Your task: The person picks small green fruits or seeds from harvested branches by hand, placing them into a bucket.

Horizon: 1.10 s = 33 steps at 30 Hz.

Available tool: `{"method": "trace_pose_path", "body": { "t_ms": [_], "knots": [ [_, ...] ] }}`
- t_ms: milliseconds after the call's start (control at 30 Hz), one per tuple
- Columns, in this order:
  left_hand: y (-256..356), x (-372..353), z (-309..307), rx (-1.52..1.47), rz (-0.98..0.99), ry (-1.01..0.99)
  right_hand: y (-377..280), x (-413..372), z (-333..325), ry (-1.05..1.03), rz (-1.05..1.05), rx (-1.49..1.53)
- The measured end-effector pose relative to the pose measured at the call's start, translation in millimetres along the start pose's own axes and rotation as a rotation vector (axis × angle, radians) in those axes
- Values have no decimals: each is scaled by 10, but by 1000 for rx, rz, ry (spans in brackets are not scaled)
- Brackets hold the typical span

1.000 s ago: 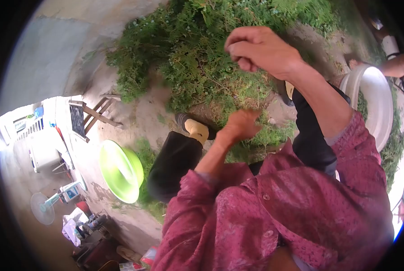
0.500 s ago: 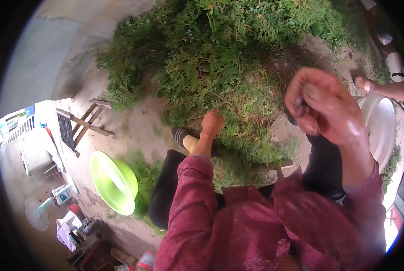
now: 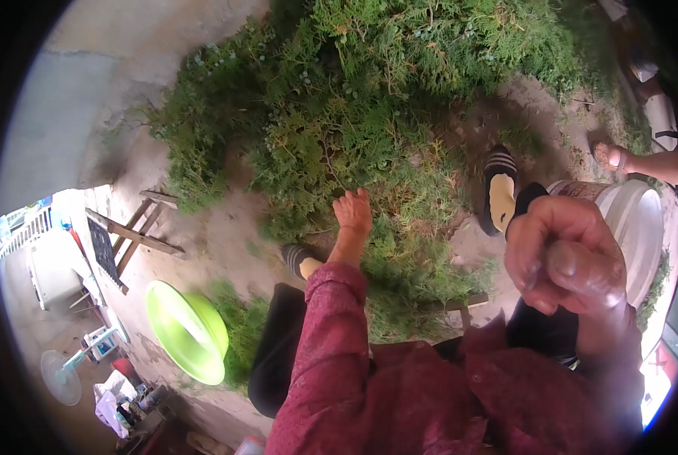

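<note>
A big heap of green evergreen branches [image 3: 399, 83] with flat, scaly sprays and small pale cones lies on the floor before me. My left hand [image 3: 352, 212] is closed at the near side of the heap, on a thin evergreen branch [image 3: 330, 163] whose stem runs up from the fingers. Close to the camera, my right hand [image 3: 566, 254] is raised above my right knee, its fingers curled in and the thumb pressed against them. What lies inside that grip, if anything, is hidden. Loose green sprigs [image 3: 407, 303] cover the ground between my legs.
A lime-green basin [image 3: 187, 334] stands at left beside more sprigs. Past it are a wooden frame [image 3: 138, 235], a small fan [image 3: 62, 377] and clutter. At right stands a large white bucket [image 3: 634, 235], with another person's foot [image 3: 608, 157] beyond it.
My right hand has come down and nearer my body, still closed. The left hand has shifted slightly, staying at the heap's near side. My view has tilted a little, and my right shoe now shows.
</note>
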<state>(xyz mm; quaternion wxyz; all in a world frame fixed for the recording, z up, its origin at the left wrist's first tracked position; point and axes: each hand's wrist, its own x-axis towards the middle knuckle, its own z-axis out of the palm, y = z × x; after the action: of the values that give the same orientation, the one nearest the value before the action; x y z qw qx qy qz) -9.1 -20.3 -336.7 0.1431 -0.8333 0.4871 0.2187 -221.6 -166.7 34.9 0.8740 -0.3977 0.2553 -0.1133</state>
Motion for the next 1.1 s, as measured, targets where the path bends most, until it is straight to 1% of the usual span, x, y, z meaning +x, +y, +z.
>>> {"method": "trace_pose_path", "body": {
  "t_ms": [67, 133, 200, 233, 300, 333, 367, 400, 433, 467, 533, 567, 633, 667, 733, 767, 833, 867, 900, 967, 1033, 1100],
  "knots": [
    [-56, -92, -111, -19, 27, 35, 21, -7, -19, -93, -60, 6],
    [-107, -216, -289, -32, 56, 69, 10, -43, -35, -111, -85, -40],
    [-179, -399, -551, -189, 203, 271, 13, -95, -16, -97, -115, -111],
    [-230, -457, -644, -170, 209, 279, 8, -119, -6, -99, -134, -101],
    [-361, -558, -869, -327, 185, 457, -13, -163, 2, -37, -132, -146],
    [-444, -619, -998, -363, 154, 515, -18, -175, 4, -43, -151, -134],
    [-530, -687, -1134, -341, 158, 528, -27, -173, 2, -27, -130, -103],
    [-615, -743, -1291, -486, 134, 607, -42, -171, -10, -15, -113, -73],
    [-694, -796, -1457, -633, 113, 684, -46, -170, -33, -26, -138, -67],
    [-756, -874, -1653, -613, 120, 700, -39, -162, -51, -17, -138, -65],
    [-826, -1084, -2018, -884, -10, 639, -34, -157, -72, -1, -141, -55],
    [-776, -1253, -2223, -873, -8, 651, -34, -160, -84, -11, -153, -51],
    [-624, -1635, -2643, -1190, -29, 686, -36, -159, -112, 10, -156, -42],
    [-611, -1768, -2756, -1184, -26, 696, -37, -159, -118, 24, -153, -32],
    [-616, -1982, -2915, -1479, 24, 780, -34, -154, -122, 29, -161, -27],
    [-600, -2066, -2979, -1480, 27, 782, -27, -144, -121, 41, -159, -23],
    [-584, -2176, -3063, -1776, 27, 833, -15, -111, -110, 32, -161, -27],
    [-606, -2189, -3067, -1879, 66, 818, -9, -94, -106, 23, -157, -26],
    [-649, -2176, -3072, -1889, 65, 814, 1, -73, -96, 29, -154, -34],
    [-674, -2165, -3093, -2110, 213, 746, 28, -19, -62, 12, -133, -49],
    [-703, -2146, -3132, -2188, 197, 739, 38, 39, 3, 19, -108, -91],
    [-793, -2135, -3165, -2235, 381, 689, 49, 100, 43, 19, -81, -135]
  ]
}}
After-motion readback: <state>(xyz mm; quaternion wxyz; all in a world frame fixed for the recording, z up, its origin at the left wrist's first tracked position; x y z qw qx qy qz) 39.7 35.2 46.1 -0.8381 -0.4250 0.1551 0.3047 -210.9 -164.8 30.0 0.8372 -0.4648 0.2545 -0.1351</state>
